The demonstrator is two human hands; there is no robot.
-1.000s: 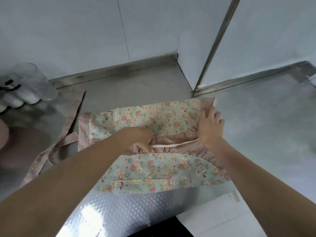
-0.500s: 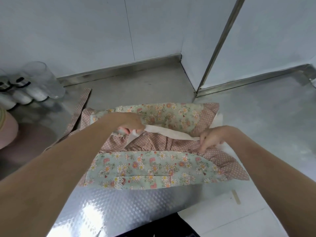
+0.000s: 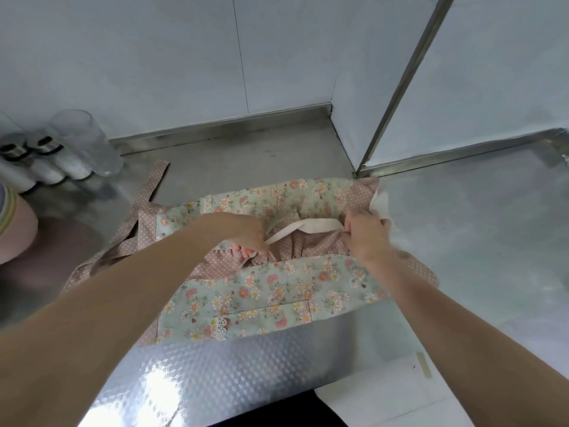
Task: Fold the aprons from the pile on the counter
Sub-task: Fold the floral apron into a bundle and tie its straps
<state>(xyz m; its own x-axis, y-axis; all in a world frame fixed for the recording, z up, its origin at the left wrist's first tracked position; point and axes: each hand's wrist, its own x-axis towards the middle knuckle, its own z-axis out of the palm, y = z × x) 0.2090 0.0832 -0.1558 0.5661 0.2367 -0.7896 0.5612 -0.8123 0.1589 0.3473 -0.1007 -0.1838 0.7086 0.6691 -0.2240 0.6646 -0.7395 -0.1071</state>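
Note:
A floral apron (image 3: pixel 264 297) with pink polka-dot ruffles lies partly folded on the steel counter (image 3: pixel 215 380). Its far panel and near panel meet around a pink ruffle band in the middle. My left hand (image 3: pixel 246 235) pinches the apron's fabric at the centre of that band. My right hand (image 3: pixel 365 231) grips the right end of the far flap, where a cream underside strip (image 3: pixel 311 225) shows between the two hands. A pink dotted strap (image 3: pixel 154 186) trails off to the left.
Clear plastic bottles (image 3: pixel 61 149) lie at the far left beside a pink object (image 3: pixel 15 229). White wall panels and a metal post (image 3: pixel 400 81) rise behind the counter. A white surface (image 3: pixel 385 396) with a tape piece lies at the near right.
My right hand went from pressing flat on the apron's right edge to gripping the flap. The far panel has lifted, showing its cream underside. The left hand shifted slightly along the middle band.

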